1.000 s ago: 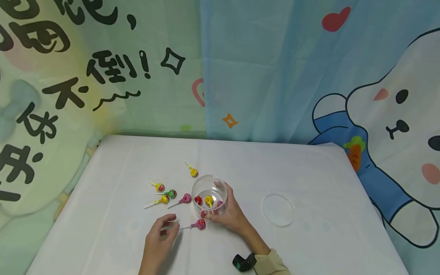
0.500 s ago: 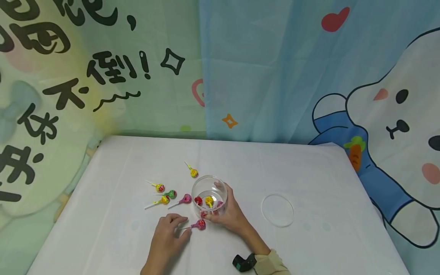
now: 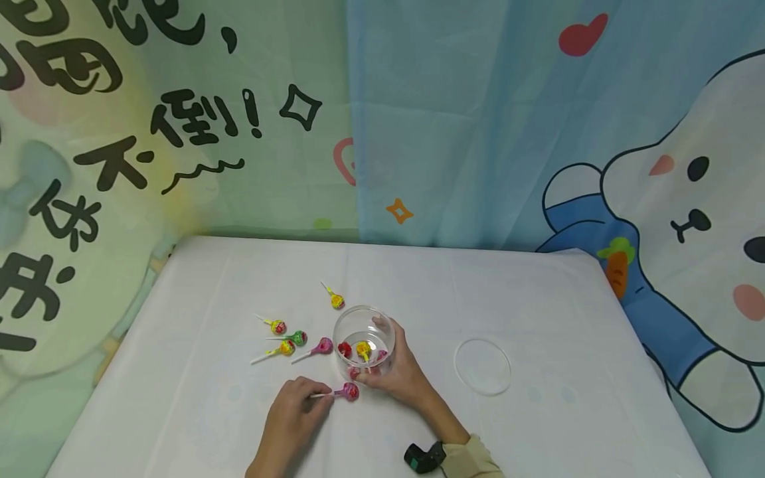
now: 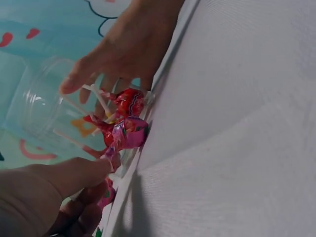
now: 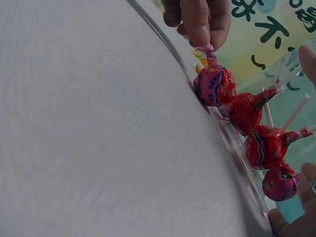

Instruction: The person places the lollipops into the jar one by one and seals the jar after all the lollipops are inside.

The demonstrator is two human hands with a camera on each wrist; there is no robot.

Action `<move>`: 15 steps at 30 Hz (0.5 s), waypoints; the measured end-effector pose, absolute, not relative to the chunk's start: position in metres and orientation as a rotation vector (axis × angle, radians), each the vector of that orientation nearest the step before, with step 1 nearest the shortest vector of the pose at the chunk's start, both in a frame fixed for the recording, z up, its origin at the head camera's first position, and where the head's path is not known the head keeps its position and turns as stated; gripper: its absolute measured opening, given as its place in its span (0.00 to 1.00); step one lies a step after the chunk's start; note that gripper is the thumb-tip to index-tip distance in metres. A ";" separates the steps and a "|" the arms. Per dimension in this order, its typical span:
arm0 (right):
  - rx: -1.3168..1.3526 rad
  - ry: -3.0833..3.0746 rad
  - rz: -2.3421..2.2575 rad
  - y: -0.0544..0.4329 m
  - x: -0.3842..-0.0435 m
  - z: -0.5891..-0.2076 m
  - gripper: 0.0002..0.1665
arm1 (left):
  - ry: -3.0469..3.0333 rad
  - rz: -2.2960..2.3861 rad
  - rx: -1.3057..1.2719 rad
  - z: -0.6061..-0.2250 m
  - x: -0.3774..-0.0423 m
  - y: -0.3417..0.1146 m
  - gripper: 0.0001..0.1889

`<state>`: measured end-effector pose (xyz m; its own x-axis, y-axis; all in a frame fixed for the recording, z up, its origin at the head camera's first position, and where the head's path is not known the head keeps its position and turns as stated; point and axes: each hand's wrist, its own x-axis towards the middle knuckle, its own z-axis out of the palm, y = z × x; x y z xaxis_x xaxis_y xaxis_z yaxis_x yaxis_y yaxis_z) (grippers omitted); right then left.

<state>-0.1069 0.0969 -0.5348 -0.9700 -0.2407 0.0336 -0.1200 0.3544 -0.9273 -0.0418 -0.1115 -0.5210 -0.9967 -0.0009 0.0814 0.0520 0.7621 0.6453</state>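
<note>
My left hand [image 3: 291, 413] pinches a pink-and-red wrapped lollipop [image 3: 350, 392] by the stick, just behind its wrapper. In the right wrist view, thumb and finger meet at the twisted end of that lollipop [image 5: 215, 86]. My right hand [image 3: 399, 368] grips a clear round jar [image 3: 364, 315] from its right side, fingers spread around the wall. Inside the jar lie several lollipops, among them a red one [image 3: 344, 348] and a yellow one [image 3: 364, 350]. The held lollipop's head is close to the jar's near side, outside it.
Left of the jar lie a pink lollipop [image 3: 324, 345], a green one [image 3: 297, 337] and two yellow ones [image 3: 287, 346]. Behind it is another yellow lollipop [image 3: 337, 301]. A clear round lid [image 3: 509, 372] lies to the right on the white-covered table [image 3: 568, 318].
My left hand has moved right to the lollipop, and its thumb and finger have come together on the stick. The lollipop has shifted slightly right. The right hand and jar have stayed put.
</note>
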 end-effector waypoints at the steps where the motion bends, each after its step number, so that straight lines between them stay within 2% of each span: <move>1: -0.332 2.497 -1.690 0.097 -0.107 -0.535 0.61 | -2.849 -1.104 -0.044 -0.521 -0.042 -0.112 0.06; 11: -0.325 2.502 -1.690 0.096 -0.105 -0.532 0.61 | -2.740 -1.420 -0.003 -0.522 -0.041 -0.118 0.06; 15: -0.333 2.473 -1.717 0.096 -0.106 -0.532 0.61 | -2.710 -1.515 0.121 -0.524 -0.042 -0.120 0.05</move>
